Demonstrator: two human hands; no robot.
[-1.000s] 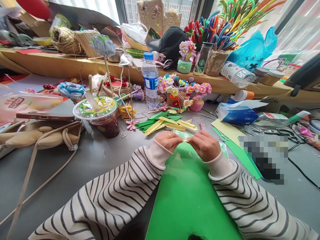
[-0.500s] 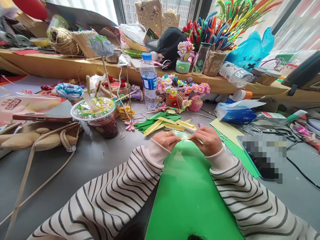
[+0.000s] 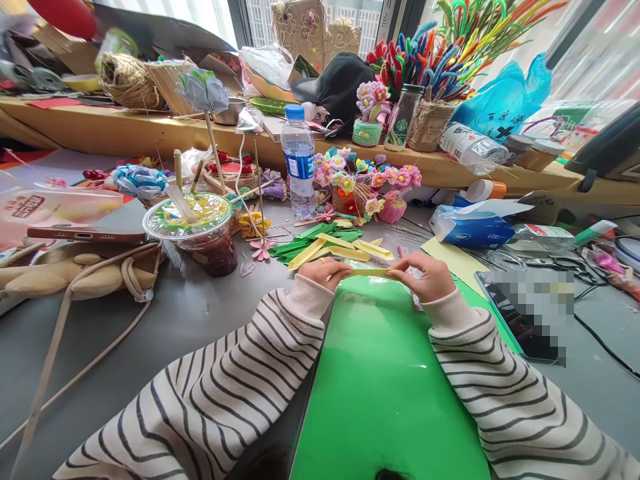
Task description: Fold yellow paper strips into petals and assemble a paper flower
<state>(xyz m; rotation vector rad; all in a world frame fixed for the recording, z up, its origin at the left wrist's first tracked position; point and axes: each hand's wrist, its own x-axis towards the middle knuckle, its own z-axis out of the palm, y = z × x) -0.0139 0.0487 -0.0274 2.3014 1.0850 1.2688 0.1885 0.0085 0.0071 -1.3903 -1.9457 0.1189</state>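
Observation:
A narrow yellow paper strip (image 3: 369, 273) is stretched level between my two hands, above the far end of a glossy green sheet (image 3: 380, 373). My left hand (image 3: 325, 272) pinches its left end, and my right hand (image 3: 424, 275) pinches the right end between thumb and fingers. Just beyond the hands lie several folded yellow paper pieces (image 3: 345, 253) and a pile of folded green paper pieces (image 3: 305, 241). Part of a pinkish thing shows behind my right hand, too covered to name.
To the left stands a lidded drink cup (image 3: 213, 257), with a water bottle (image 3: 300, 167) farther back. On the right lie a phone (image 3: 517, 320), yellow paper (image 3: 457, 267), a tissue pack (image 3: 470, 225) and scissors (image 3: 570, 267). Craft flowers (image 3: 350, 173) stand before a crowded ledge (image 3: 200, 143).
My hands have moved apart, the left one leftward and the right one rightward. More of the yellow strip now shows between them.

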